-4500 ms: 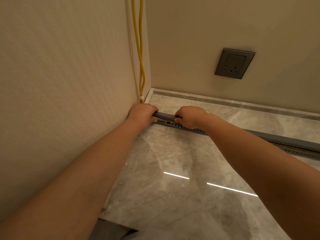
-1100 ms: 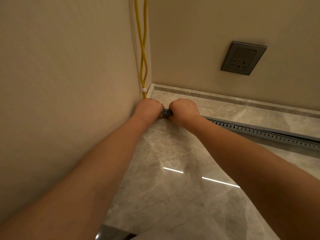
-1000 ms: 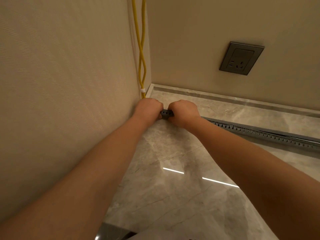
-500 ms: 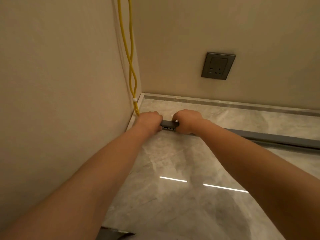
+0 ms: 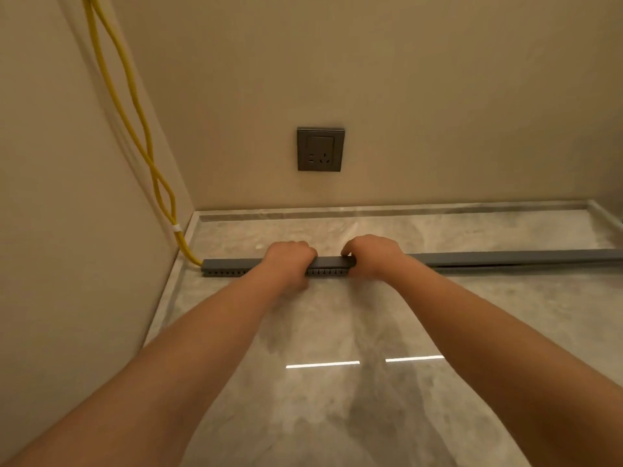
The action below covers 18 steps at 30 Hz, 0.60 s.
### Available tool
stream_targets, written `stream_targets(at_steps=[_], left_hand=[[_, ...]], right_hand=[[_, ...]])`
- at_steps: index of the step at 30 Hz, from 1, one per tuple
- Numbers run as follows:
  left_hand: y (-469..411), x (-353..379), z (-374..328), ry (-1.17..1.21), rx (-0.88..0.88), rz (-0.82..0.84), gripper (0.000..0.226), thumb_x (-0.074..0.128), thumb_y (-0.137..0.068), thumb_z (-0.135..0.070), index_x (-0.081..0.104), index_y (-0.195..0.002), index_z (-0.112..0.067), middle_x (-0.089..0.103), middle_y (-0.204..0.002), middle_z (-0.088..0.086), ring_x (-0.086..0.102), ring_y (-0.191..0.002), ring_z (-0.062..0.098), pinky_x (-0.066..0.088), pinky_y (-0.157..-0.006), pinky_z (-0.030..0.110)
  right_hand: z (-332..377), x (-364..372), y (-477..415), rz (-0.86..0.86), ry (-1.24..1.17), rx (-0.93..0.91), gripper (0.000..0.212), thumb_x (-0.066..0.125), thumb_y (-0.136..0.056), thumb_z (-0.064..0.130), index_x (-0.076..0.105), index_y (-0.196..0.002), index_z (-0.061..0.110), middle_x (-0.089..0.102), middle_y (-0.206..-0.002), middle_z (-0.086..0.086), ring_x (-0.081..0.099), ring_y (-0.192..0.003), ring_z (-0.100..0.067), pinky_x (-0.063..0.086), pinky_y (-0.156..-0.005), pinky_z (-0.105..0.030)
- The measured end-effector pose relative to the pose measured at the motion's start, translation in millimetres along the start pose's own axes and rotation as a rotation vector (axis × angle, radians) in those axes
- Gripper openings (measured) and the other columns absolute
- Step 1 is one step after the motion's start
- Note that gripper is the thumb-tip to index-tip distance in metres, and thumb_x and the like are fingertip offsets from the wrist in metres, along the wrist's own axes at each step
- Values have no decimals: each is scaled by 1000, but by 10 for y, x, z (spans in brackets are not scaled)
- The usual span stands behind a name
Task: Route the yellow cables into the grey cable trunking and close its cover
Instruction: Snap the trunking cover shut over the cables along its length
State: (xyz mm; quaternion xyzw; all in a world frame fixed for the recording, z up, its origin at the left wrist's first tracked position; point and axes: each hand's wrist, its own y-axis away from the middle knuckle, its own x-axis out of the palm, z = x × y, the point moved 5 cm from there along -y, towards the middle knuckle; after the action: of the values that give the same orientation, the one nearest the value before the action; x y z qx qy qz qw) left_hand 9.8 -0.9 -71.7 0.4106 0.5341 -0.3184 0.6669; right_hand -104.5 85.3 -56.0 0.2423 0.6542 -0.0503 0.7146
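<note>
Left grip (image 5: 289,261) and right grip (image 5: 373,255) clenched over grey trunking (image 5: 332,263), side by side

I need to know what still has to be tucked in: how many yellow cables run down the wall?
2: both yellow cables hang along the left wall, cross, are tied together near the floor and enter the grey trunking at its left end. None other shows.

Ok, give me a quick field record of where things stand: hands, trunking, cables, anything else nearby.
left hand: curled over the trunking top, pressing down
right hand: same, just to the right, a short gap between them
trunking: grey, lying on the floor along the back wall, cover on top
cables: yellow pair down the left wall, entering the trunking's left end
tie: white, round the cables near the floor
socket: grey, on the back wall
</note>
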Motion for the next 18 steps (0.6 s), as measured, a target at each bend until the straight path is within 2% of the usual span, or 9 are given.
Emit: stream_targets(at_steps=[9,14,18], left_hand=[[-464,-204,-1054,21,12,-71,30,56,-89,-34,58,-116,-21,58,-112,4,60,-100,25,45,-71,35],[-694,-320,-1628,39,-7,-116,27,56,-92,-34,58,-115,-20,58,-112,4,60,-100,25,45,-72,35],[-861,-377,-2008,39,-34,-156,25,56,-93,-32,59,-115,-20,59,-109,3,61,-97,24,43,-67,34]], right_hand=[[-1087,19,400,-64,-4,64,31,58,-85,22,64,-115,27,63,-110,-1,59,-100,-25,51,-78,-36],[-1683,45,596,-84,11,53,24,56,-86,20,65,-108,25,61,-105,-2,58,-94,-25,46,-67,-33],[-2113,62,698,-103,38,55,27,54,-87,18,64,-111,25,60,-105,-2,58,-96,-24,42,-65,-33]])
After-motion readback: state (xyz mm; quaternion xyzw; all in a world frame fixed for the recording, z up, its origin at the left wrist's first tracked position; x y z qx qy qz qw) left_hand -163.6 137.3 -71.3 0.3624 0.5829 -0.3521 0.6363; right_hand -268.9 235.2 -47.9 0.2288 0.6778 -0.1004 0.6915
